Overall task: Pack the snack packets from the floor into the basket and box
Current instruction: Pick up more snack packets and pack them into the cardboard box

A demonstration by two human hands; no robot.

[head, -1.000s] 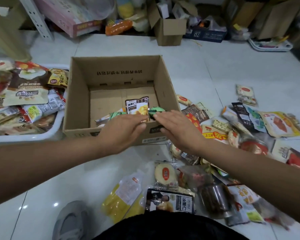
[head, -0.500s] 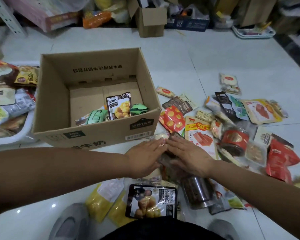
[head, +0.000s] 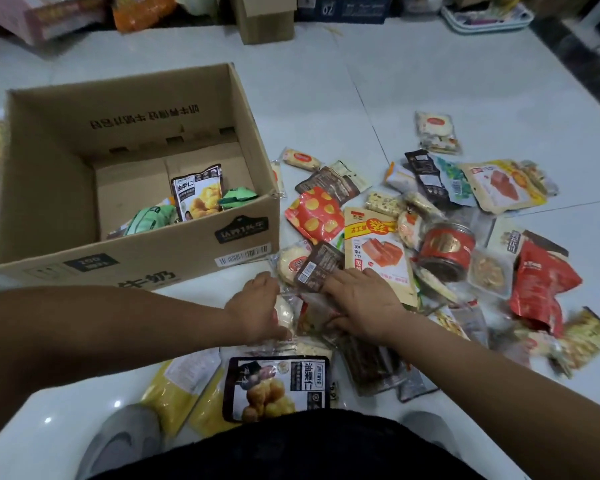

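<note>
Both hands, left (head: 258,311) and right (head: 362,303), now lower, gripping clear, crinkled snack packets (head: 300,271) beside box (head: 187,261).

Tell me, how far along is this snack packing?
Early. The cardboard box holds a few packets, including a chestnut packet. The left hand and right hand are gathering packets just in front of it. Most of the pile, like the red jar, remains on the floor.
</note>
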